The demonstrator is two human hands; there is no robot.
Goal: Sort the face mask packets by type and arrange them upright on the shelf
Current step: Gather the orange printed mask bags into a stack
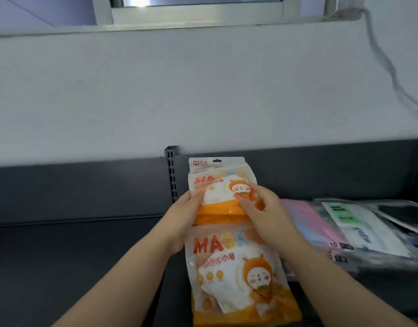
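Furthest left, the dark shelf (73, 256) runs to a slotted post (172, 173) on its back panel. Just right of the post, the left hand (184, 213) curls round the left edge of a few orange mask packets (217, 182) standing upright against the back. The right hand (267, 213) pinches their right side. Another orange packet (238, 279) lies face up between the wrists. Further right, pink packets (307, 223), a white packet (354, 223) and dark packets (403, 213) lie flat, overlapping.

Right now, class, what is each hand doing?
Left hand: grips the upright orange mask packets at their left edge.
Right hand: pinches the same packets' right side.
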